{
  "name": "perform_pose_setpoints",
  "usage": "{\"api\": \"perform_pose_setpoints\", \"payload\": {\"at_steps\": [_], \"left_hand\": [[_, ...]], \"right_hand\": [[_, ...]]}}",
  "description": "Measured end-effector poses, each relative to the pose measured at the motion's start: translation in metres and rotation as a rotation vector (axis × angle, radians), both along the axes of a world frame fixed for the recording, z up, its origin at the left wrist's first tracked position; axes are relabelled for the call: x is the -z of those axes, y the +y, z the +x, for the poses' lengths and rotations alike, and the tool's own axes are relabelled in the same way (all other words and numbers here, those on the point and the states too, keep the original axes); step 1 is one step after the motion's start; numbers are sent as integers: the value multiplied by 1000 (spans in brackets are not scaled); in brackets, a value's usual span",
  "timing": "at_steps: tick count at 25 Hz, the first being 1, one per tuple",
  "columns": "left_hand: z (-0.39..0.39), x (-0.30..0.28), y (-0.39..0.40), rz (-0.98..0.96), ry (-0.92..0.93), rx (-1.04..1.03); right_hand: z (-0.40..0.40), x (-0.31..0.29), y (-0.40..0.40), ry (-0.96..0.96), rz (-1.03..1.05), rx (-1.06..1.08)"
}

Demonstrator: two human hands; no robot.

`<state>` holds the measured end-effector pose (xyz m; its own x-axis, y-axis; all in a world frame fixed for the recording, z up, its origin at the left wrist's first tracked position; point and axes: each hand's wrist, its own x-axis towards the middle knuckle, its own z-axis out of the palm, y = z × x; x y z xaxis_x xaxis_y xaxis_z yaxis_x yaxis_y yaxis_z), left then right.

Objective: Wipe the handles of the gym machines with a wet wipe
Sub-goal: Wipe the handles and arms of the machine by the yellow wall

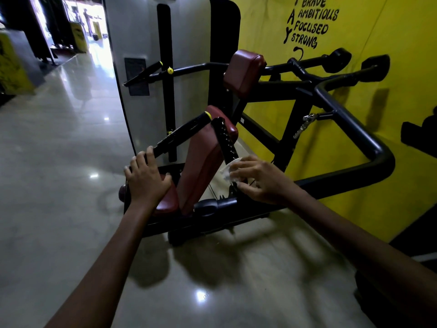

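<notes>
A person leans over a gym machine [279, 95] set against a yellow wall [343, 74], both hands well apart and each at work. The right hand [262, 179] clamps a crumpled white wipe [229, 170] around the base of the ribbed right handle [225, 138], fingers curled over cloth and bar. The left hand [147, 177] grips the lower end of the left handle [182, 132], the one tipped with a yellow cap, thumb hooked toward the maroon seat [169, 202]. The wipe sits low on its handle, with the grip's ridged length above it looking uncovered. To do this stroke well, the right hand would likely need to keep the wipe wrapped fully round the bar and draw it up to the tip, twisting so the cloth reaches into the ridges. The left hand's hold should steady the swinging frame against that pull. The left handle appears to await its turn, as do the far handles [338, 59] near the wall. The polished floor [71, 162] reflects the overhead lights.
</notes>
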<state>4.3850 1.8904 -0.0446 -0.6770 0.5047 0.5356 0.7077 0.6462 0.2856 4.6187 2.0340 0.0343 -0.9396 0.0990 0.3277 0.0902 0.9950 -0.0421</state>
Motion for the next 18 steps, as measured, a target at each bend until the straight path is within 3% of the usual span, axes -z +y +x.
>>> {"api": "perform_pose_setpoints", "payload": {"at_steps": [7,18], "left_hand": [[-1,1,0,4,6,-2],[-1,1,-1,-12,-4,-1]], "right_hand": [[-39,17,-1,244,53,201],[-85,19,10,198,148,364]]}}
